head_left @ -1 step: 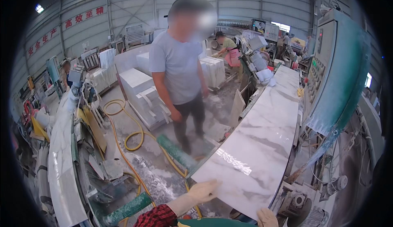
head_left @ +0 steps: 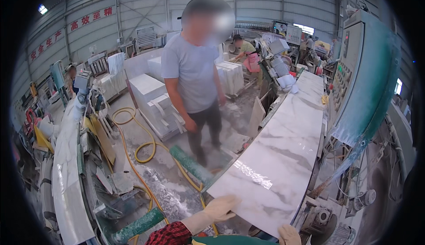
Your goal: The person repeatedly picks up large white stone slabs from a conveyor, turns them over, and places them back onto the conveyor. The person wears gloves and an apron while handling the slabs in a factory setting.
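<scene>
A long, glossy white marble slab (head_left: pixel 283 156) with grey veins lies on the machine bed ahead, its near edge under the gloved left hand (head_left: pixel 220 208), fingers together and flat, and by the gloved right hand (head_left: pixel 288 235), its fingers hidden, while red characters (head_left: pixel 71 28) run along the grey far wall.

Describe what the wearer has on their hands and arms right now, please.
Both hands wear pale cream work gloves. The left hand glove has a long cuff running into a red-and-black checked sleeve. Only the top of the right hand glove shows at the lower edge; its sleeve is out of view.
</scene>
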Demonstrator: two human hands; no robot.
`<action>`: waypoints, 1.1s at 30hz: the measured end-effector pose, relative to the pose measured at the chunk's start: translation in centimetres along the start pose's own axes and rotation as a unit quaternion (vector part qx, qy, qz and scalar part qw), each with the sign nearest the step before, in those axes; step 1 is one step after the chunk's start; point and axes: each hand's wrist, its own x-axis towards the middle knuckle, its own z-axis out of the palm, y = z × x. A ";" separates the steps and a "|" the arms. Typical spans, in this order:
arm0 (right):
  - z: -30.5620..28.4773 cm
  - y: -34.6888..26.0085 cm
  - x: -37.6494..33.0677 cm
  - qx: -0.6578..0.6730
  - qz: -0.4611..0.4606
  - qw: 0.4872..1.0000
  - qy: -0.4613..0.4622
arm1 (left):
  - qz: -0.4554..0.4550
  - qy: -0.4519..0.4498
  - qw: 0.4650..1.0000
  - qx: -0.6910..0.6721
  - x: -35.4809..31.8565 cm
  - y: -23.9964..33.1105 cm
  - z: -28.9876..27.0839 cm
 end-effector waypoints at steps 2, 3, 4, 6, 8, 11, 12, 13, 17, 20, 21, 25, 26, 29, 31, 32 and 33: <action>0.1 0.6 0.0 -0.002 -0.002 1.000 -0.005 | 0.039 -0.035 0.998 0.022 -0.8 -0.2 1.7; 0.4 0.7 0.6 -0.004 -0.001 1.000 -0.006 | 0.056 -0.051 0.997 0.033 -1.2 -0.4 2.3; 0.8 0.9 0.7 -0.009 0.010 1.000 -0.008 | 0.059 -0.075 0.995 0.033 -0.8 -0.1 2.2; 2.3 -1.0 4.8 0.056 -0.053 0.993 0.092 | 0.060 -0.074 0.995 0.027 -0.4 0.0 2.0; 3.6 -3.9 9.2 0.037 -0.066 0.995 0.062 | 0.053 -0.055 0.997 0.016 -1.1 -0.6 2.3; 4.0 -7.4 14.0 0.084 -0.128 0.988 0.031 | 0.047 -0.009 0.999 -0.008 -1.0 -1.5 2.9; 3.8 -8.4 14.8 0.081 -0.124 0.988 0.032 | 0.034 0.001 0.999 -0.013 -1.0 -1.4 2.5; 3.9 -8.8 15.4 0.079 -0.125 0.989 0.031 | 0.017 0.013 1.000 -0.018 -1.3 -1.3 2.0; 6.4 -8.8 17.3 0.054 -0.132 0.987 0.075 | -0.195 0.088 0.976 0.040 -9.0 -1.3 0.5; 7.4 -8.0 17.5 0.090 -0.144 0.980 0.102 | -0.447 0.074 0.891 -0.038 -20.1 -1.9 1.5; 7.7 -7.9 17.4 0.097 -0.141 0.980 0.105 | -0.520 0.088 0.850 -0.010 -25.1 -1.4 2.7; 7.4 -8.0 17.2 0.091 -0.118 0.983 0.104 | -0.812 0.077 0.577 -0.032 -40.2 6.5 3.7; 7.7 -7.8 17.2 0.086 -0.119 0.985 0.094 | -0.851 0.069 0.516 -0.073 -44.1 8.5 3.8; 8.2 -7.4 17.5 0.071 -0.120 0.987 0.081 | -0.813 0.053 0.580 -0.020 -50.4 17.0 5.6; 7.6 -7.6 17.7 0.075 -0.121 0.986 0.085 | -0.876 0.217 0.407 -0.137 -50.7 19.9 5.9; 7.5 -7.5 17.9 0.074 -0.124 0.986 0.088 | -0.853 0.191 0.473 -0.108 -50.8 20.2 6.7; 7.6 -7.3 18.1 0.073 -0.127 0.985 0.090 | -0.824 0.163 0.537 -0.078 -51.3 20.2 7.9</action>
